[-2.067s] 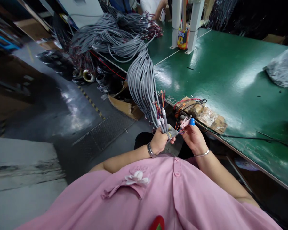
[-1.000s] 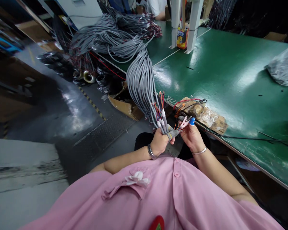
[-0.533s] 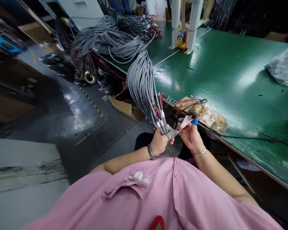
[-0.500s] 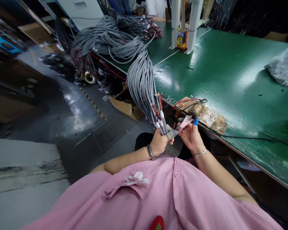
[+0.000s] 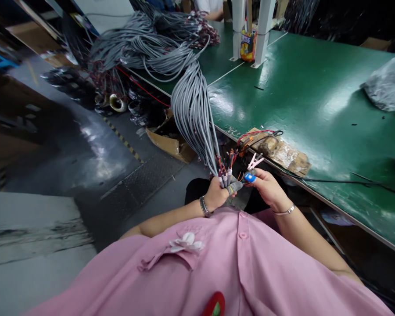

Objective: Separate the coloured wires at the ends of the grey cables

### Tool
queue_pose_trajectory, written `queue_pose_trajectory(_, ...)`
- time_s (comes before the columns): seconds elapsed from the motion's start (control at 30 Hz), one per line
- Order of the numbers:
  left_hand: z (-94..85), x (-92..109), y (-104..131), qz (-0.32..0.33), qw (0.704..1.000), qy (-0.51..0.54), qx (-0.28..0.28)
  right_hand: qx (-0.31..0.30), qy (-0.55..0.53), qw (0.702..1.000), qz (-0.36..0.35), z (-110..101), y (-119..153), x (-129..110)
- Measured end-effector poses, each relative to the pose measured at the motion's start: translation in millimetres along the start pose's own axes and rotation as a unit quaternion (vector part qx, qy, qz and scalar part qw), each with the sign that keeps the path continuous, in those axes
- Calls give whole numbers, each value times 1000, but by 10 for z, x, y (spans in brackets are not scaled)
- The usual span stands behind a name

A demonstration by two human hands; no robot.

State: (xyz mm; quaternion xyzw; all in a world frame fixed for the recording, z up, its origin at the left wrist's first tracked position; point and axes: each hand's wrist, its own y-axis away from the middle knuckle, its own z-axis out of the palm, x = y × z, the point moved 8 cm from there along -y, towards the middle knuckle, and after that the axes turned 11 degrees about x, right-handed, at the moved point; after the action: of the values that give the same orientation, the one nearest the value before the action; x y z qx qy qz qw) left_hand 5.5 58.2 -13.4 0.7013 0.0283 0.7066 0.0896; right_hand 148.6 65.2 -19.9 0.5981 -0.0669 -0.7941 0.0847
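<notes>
My left hand (image 5: 218, 193) is closed around several grey cables (image 5: 228, 177) near their ends. White bands and short coloured inner wires (image 5: 232, 156) stick up above it. Grey finger covers with yellow marks sit on its fingers. Close beside it, my right hand (image 5: 266, 186) is pinched, a blue cover on its thumb. A small pink clip-like tool (image 5: 255, 163) with two splayed arms juts out past its fingers. Thin orange and dark wires lie between the two hands; the exact contact is hidden by the fingers.
The long grey cable bundle (image 5: 194, 101) hangs over the edge of the green bench (image 5: 306, 96). A taped wooden block (image 5: 286, 156) with red and black leads lies by the edge. A torn carton (image 5: 167, 142) stands below. At the back, a person's arm (image 5: 215, 15) shows.
The pink tool's arms have spread apart. My right hand has turned, its thumb now nearer my left hand. The cable ends stand differently in my left hand, and the view has shifted slightly.
</notes>
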Motion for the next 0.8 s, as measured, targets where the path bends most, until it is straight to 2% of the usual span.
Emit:
queue_pose_trajectory(0.13, 91, -31, -3, 4, 992, -85, -90, -34, 114, 987, -104, 116, 74, -142)
queue_pose_trajectory(0.23, 137, -55, 20, 16, 975, -163, -150, -47, 247, 937, -242, 251, 199, -296)
queue_pose_trajectory(0.3, 122, -45, 23, 20, 974, -170, -150, -34, 306, 901, -306, 301, 288, -378)
queue_pose_trajectory(0.4, 62, -10, 3, 0, 990, -95, -108, -1, 344, 874, -342, 287, 400, -453)
queue_pose_trajectory(0.47, 6, 2, -22, -22, 997, -17, -65, 43, 333, 878, -342, 207, 448, -476)
queue_pose_trajectory(0.57, -66, -18, -52, -47, 996, 74, -6, 121, 234, 926, -270, 24, 428, -370)
queue_pose_trajectory(0.67, -66, -32, -56, -41, 994, 97, 7, 111, 108, 977, -146, 31, 342, -106)
queue_pose_trajectory(0.73, -50, -22, -51, -27, 996, 85, -2, 100, 56, 988, -102, 87, 307, -7)
queue_pose_trajectory(0.8, -31, -3, -42, -19, 998, 62, -24, 101, 27, 991, -89, 125, 287, 12)
